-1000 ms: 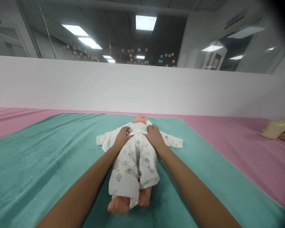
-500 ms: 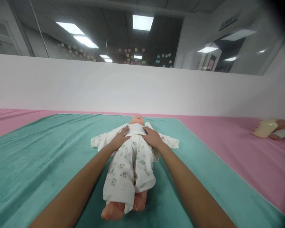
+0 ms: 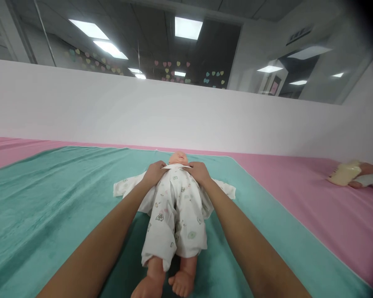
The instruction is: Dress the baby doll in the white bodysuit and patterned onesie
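Note:
A baby doll [image 3: 178,157] lies on its back, feet toward me, dressed in a white patterned top [image 3: 129,185] with its sleeves spread wide. White trousers [image 3: 189,207] with a small animal print cover its legs and reach up to the chest; the bare feet [image 3: 183,282] stick out below the cuffs. My left hand [image 3: 155,172] is closed on the trousers' waistband at the left side. On the right side, my right hand [image 3: 199,171] grips the same waistband, fingers curled over the edge. The band stretches between both hands, just below the doll's chin.
Under the doll spreads a teal blanket [image 3: 65,207], wrinkled on the left, over a pink cover [image 3: 298,186]. At the far right lies a pale yellow object [image 3: 345,173] beside a skin-coloured shape I cannot identify. A white wall [image 3: 143,111] with windows above stands behind.
Both hands have moved up toward the doll's head, drawing the waistband higher over the chest. The trouser cuffs have risen, baring more of the lower legs, and the white band at the belly is now covered.

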A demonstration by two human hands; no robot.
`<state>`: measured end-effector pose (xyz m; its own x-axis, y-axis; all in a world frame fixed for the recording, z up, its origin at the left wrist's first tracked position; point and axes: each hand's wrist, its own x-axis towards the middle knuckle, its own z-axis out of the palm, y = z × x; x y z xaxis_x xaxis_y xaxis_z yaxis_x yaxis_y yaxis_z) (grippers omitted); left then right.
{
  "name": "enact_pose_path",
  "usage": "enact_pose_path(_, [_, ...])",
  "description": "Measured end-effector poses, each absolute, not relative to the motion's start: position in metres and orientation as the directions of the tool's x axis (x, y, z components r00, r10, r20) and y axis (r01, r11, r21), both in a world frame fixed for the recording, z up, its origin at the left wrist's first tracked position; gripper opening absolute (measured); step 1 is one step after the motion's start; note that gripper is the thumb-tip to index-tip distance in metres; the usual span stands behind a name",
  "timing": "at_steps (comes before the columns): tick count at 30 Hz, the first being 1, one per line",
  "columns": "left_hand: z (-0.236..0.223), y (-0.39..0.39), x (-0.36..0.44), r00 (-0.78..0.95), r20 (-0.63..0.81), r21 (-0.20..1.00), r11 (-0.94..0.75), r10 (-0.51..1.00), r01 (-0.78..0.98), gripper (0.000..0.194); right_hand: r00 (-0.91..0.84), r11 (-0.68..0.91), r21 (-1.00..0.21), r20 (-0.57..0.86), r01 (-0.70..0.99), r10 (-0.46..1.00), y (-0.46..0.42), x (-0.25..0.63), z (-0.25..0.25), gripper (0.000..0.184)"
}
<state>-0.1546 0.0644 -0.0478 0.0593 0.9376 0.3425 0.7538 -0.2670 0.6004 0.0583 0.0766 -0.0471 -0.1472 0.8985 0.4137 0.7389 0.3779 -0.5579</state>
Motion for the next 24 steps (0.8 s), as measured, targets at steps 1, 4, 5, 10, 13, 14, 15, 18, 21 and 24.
enact_pose_path(1, [-0.050, 0.068, -0.154, 0.040, 0.346, 0.602, -0.255, 0.937, 0.757, 0.023, -0.128, 0.362, -0.578, 0.405, 0.731, 0.905, 0.082, 0.058, -0.049, 0.035])
enact_pose_path(4, [-0.053, 0.071, -0.153, 0.036, 0.342, 0.605, -0.250, 0.939, 0.756, 0.020, -0.059, 0.308, -0.657, 0.372, 0.688, 0.926, 0.092, 0.057, -0.057, 0.033])
enact_pose_path(5, [-0.052, 0.070, -0.153, 0.051, 0.340, 0.603, -0.259, 0.939, 0.754, 0.019, -0.039, 0.294, -0.687, 0.361, 0.665, 0.932, 0.093, 0.056, -0.061, 0.032])
enact_pose_path(10, [-0.035, 0.051, -0.151, 0.126, 0.352, 0.563, -0.317, 0.927, 0.763, 0.016, -0.023, 0.331, -0.800, 0.370, 0.501, 0.929, 0.077, 0.057, -0.072, 0.033])
enact_pose_path(13, [-0.019, 0.036, -0.143, 0.225, 0.347, 0.557, -0.393, 0.911, 0.732, 0.014, -0.038, 0.394, -0.817, 0.418, 0.422, 0.908, 0.062, 0.058, -0.069, 0.032])
enact_pose_path(14, [-0.015, 0.032, -0.140, 0.260, 0.341, 0.569, -0.419, 0.903, 0.708, 0.013, -0.044, 0.412, -0.815, 0.433, 0.408, 0.900, 0.058, 0.058, -0.066, 0.032])
enact_pose_path(15, [-0.011, 0.028, -0.138, 0.289, 0.333, 0.585, -0.437, 0.898, 0.683, 0.014, -0.053, 0.435, -0.806, 0.454, 0.401, 0.889, 0.054, 0.057, -0.062, 0.031])
enact_pose_path(18, [-0.005, 0.020, -0.136, 0.332, 0.297, 0.651, -0.444, 0.895, 0.615, 0.019, -0.128, 0.523, -0.753, 0.519, 0.400, 0.845, 0.046, 0.051, -0.047, 0.024])
enact_pose_path(21, [-0.001, 0.015, -0.142, 0.400, 0.191, 0.764, -0.392, 0.896, 0.512, 0.024, -0.255, 0.547, -0.745, 0.484, 0.383, 0.837, 0.038, 0.044, -0.033, 0.017])
enact_pose_path(24, [0.005, 0.008, -0.151, 0.510, 0.087, 0.870, -0.315, 0.856, 0.379, 0.027, -0.362, 0.490, -0.797, 0.367, 0.353, 0.857, 0.031, 0.044, -0.026, 0.018])
